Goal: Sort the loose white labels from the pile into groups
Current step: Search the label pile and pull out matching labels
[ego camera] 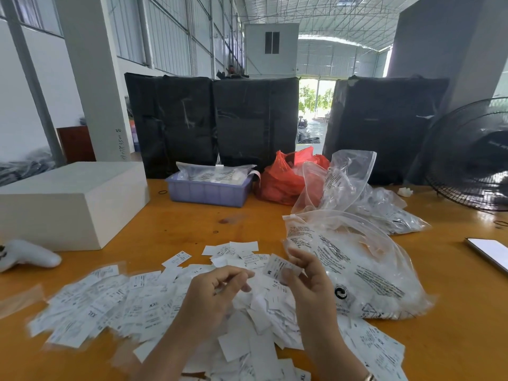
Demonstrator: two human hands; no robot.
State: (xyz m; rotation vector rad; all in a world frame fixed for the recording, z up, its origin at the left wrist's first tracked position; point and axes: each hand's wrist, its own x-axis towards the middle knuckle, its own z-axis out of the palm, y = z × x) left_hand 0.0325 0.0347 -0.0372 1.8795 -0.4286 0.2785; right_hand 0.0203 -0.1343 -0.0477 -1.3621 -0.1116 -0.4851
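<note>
Loose white labels point(154, 312) spill across the near edge of our bench point(176, 224), heaped thickest at the middle, where both our hands work above the pile. Our right hand point(308, 281) pinches one label point(277, 268) between thumb and fingers and holds it up, an "M" showing on its face. Our left hand point(217, 292) hovers just beside it with fingers curled; whether it grips a label of its own we cannot tell, for the frame blurs there. Some labels toward the near left read "XXL".

Just right of the pile lies a clear bag point(365, 273) with black print, touching the labels' edge and our right hand's side of the heap. Behind it, more clear bags point(354, 185) stand crumpled, and a red bag point(286, 177) sits at the far edge beside a blue tray point(209, 191) holding bagged labels. A white box point(68, 202) fills the far left of the bench, with a white controller point(27, 257) lying at its near corner by the left edge. A phone point(492, 251) rests at the right edge, a black fan point(472, 155) stands at the far right corner, and black-wrapped bales point(211, 119) rise beyond the bench.
</note>
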